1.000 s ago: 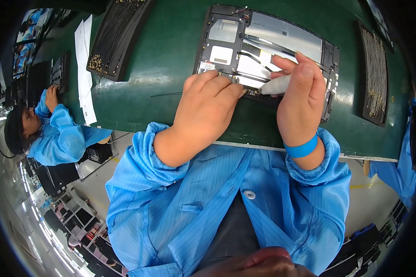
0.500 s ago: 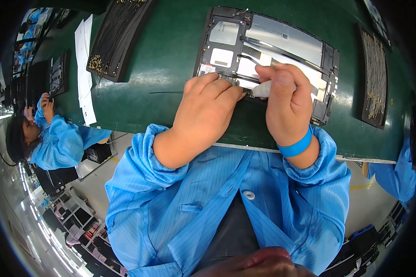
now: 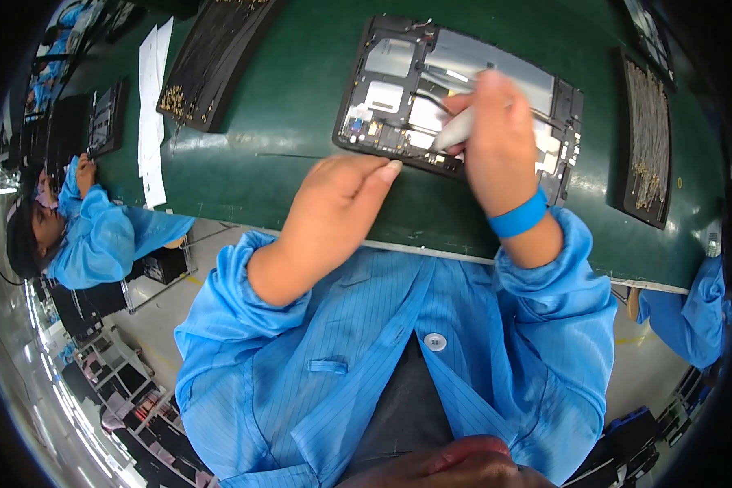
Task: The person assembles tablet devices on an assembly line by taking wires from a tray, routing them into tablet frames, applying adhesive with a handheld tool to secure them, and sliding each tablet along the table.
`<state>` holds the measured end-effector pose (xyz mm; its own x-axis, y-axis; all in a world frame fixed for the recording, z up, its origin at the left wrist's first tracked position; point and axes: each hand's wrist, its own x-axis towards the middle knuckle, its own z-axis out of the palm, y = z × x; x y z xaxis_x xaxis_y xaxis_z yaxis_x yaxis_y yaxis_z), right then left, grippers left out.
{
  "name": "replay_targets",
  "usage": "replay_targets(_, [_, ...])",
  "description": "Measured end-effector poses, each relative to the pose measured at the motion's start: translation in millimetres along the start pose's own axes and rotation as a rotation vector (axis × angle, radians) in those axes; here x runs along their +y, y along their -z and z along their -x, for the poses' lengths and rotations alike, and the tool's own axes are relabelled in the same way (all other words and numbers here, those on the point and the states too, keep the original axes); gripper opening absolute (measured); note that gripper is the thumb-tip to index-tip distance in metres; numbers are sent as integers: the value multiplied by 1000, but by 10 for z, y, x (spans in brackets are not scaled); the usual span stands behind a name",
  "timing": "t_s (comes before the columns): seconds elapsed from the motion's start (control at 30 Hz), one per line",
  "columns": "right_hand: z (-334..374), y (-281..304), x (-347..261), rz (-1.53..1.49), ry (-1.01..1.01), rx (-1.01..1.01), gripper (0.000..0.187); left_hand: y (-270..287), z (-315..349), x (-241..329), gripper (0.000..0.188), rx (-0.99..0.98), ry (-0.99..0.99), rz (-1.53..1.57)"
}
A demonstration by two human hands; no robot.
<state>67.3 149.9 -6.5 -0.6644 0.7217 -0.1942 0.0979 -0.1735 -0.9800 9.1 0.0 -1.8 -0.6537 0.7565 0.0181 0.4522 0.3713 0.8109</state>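
Note:
My left hand (image 3: 333,211) is closed in a pinch at the near edge of an opened, tablet-like device (image 3: 390,98). From it a thin black cable (image 3: 289,155) sticks out to the left over the table. My right hand (image 3: 500,146), slightly blurred, is closed around a pale, tapered tool (image 3: 455,130); its narrow end points down at the device's near edge. A blue band (image 3: 519,215) circles my right wrist. The device lies tilted on the table, its black frame, silver plates and small circuit parts exposed. My right hand covers part of its middle.
The green table (image 3: 252,98) carries a black tray of dark cables (image 3: 220,65) at the left and another of grey cables (image 3: 649,138) at the right. White paper sheets (image 3: 150,122) lie farther left. A co-worker in blue (image 3: 98,244) works beyond them.
My left hand has drawn back toward me and left, off the device's edge. My right hand has shifted up slightly with the tool. The device appears a little farther left.

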Motion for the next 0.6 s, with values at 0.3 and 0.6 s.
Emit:
replay_targets(0.3, [-9, 64, -5, -108, 71, -8, 45, -78, -144, -44, 23, 324, 910, 969])
replay_targets(0.6, [20, -7, 14, -82, 82, -30, 45, 64, -222, -200, 17, 348, 805, 909])
